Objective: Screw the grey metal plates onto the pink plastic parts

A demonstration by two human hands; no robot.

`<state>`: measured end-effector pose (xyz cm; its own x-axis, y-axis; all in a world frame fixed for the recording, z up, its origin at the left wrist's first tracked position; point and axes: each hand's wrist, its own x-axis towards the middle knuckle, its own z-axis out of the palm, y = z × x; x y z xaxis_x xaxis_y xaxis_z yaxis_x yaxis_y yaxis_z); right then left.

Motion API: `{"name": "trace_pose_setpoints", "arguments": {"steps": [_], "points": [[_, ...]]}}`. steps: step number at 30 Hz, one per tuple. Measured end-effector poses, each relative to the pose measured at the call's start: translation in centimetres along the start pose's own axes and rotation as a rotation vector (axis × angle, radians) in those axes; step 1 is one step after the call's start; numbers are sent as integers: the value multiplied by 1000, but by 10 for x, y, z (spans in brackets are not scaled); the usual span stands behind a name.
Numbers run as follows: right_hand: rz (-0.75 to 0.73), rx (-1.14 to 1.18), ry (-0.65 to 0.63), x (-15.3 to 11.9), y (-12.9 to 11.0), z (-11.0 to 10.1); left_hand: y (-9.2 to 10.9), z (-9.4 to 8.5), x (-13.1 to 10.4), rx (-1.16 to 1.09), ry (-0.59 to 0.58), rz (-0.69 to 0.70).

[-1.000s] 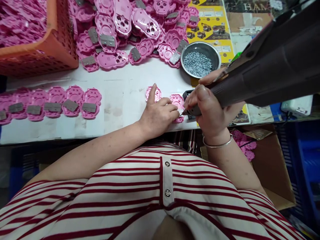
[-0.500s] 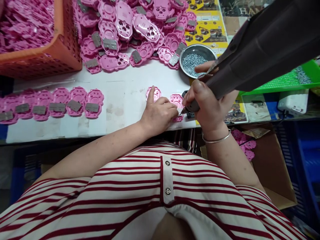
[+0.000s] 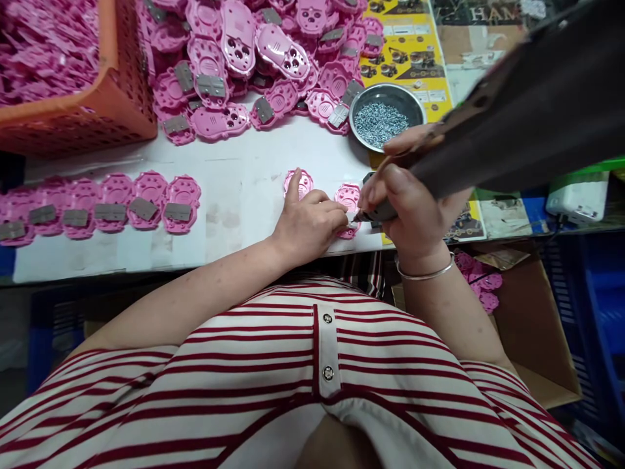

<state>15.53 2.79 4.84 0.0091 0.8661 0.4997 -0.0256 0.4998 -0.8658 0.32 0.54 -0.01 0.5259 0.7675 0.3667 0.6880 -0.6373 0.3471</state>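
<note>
My right hand [image 3: 415, 212] is wrapped round a dark electric screwdriver [image 3: 483, 146] that slants down from the upper right. Its tip meets the lower part of a pink plastic casing [image 3: 348, 194] lying on the table. My left hand [image 3: 308, 229] holds that casing by its left side, fingers bent over its lower half and partly hiding it. A second pink casing [image 3: 305, 182] lies to the left, below my raised finger. Close behind the screwdriver stands a metal bowl [image 3: 352, 124] of small screws [image 3: 378, 124].
A row of pink casings [image 3: 181, 192] with grey metal plates lies at left. Behind are a large casing pile [image 3: 234, 39] and an orange basket [image 3: 110, 78] of pink parts. A white box-shaped device [image 3: 576, 195] sits at right, above a cardboard box [image 3: 532, 326] holding pink pieces.
The screwdriver's body has swung slightly right and lower, and my right hand has shifted a little right with it. My left hand stays almost in place on the casing.
</note>
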Motion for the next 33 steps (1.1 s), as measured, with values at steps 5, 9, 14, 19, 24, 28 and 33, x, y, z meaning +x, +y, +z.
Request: {"name": "trace_pose_setpoints", "arguments": {"steps": [5, 9, 14, 19, 24, 28, 33], "points": [[-217, 302, 171, 2, -31, 6, 0, -9, -3, -115, 80, -60], [-255, 367, 124, -1, -45, 10, 5, -16, -7, -163, 87, -107], [-272, 314, 84, -6, -45, 14, 9, -18, -9, -184, 80, -123], [-251, 319, 57, -7, -45, 12, 11, -19, -11, -208, 100, -119], [-244, 333, 104, -7, -47, 14, 10, -19, -12, -224, 68, -125], [-246, 353, 169, -8, -49, 15, 8, -20, -12, -288, 69, -139], [-211, 264, 149, -8, -53, 13, 6, -18, -12, -405, 42, -131]]}}
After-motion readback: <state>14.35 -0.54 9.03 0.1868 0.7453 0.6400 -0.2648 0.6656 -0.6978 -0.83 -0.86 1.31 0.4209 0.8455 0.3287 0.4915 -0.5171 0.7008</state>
